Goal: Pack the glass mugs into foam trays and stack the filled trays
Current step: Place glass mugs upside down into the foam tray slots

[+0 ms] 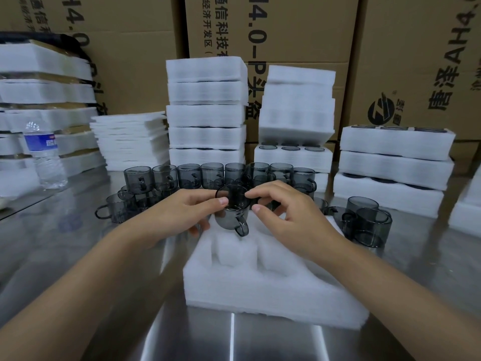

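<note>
A smoky grey glass mug (231, 214) hangs just above the far left pocket of a white foam tray (270, 285), its handle pointing toward me. My left hand (187, 207) grips the mug's left side, thumb on the rim. My right hand (283, 207) touches the rim from the right with thumb and fingertips. The tray's near pockets show only foam. Several more grey mugs (216, 175) stand in rows behind my hands, and others (367, 220) sit to the right of the tray.
Stacks of foam trays (205, 110) rise behind the mugs, with a further stack (393, 162) at the right. Flat foam sheets (130, 139) are piled at the left beside a water bottle (45, 157). Cardboard boxes (299, 27) wall the back of the steel table (78, 256).
</note>
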{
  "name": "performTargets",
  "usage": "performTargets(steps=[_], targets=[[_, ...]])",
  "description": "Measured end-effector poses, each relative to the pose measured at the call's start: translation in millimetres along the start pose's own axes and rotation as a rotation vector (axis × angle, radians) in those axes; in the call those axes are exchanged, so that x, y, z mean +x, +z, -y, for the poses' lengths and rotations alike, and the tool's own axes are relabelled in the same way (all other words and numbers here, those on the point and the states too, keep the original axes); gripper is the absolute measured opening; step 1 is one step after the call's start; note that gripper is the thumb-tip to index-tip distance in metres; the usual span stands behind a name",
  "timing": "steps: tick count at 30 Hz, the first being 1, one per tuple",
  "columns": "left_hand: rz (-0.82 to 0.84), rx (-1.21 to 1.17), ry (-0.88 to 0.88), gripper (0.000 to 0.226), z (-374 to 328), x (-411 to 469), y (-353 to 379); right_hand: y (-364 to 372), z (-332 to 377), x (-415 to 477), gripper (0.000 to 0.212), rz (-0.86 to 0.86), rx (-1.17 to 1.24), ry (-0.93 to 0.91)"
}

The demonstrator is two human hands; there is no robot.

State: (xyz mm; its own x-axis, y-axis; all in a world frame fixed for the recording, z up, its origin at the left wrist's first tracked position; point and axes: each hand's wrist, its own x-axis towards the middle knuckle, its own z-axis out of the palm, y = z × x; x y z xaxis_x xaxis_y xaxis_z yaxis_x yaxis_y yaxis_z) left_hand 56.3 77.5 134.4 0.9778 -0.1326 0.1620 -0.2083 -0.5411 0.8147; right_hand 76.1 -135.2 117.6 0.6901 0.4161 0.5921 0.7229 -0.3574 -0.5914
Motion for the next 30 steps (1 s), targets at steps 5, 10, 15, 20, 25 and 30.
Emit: performTargets(steps=[5, 10, 15, 20, 25, 30], targets=[[0.012, 0.021, 0.047, 0.038, 3, 0, 1, 0, 2, 0, 0.021, 0.005, -0.001, 0.016], [0.014, 0.093, 0.068, 0.038, 6, 3, 0, 0, 0, 1, 0.021, 0.021, -0.045, 0.043], [-0.030, 0.135, 0.106, 0.032, 5, 5, 1, 1, -1, 1, 0.022, 0.052, -0.051, 0.053], [-0.082, 0.155, 0.087, 0.023, 9, 8, 4, 1, -1, 0, 0.022, 0.062, -0.051, 0.060], [-0.196, 0.194, 0.096, 0.021, 14, 11, 9, 1, 0, 0, 0.025, 0.117, -0.104, 0.041], [-0.304, 0.107, 0.093, 0.025, 18, 16, 20, 0, -1, 1, 0.031, 0.194, -0.191, 0.049]])
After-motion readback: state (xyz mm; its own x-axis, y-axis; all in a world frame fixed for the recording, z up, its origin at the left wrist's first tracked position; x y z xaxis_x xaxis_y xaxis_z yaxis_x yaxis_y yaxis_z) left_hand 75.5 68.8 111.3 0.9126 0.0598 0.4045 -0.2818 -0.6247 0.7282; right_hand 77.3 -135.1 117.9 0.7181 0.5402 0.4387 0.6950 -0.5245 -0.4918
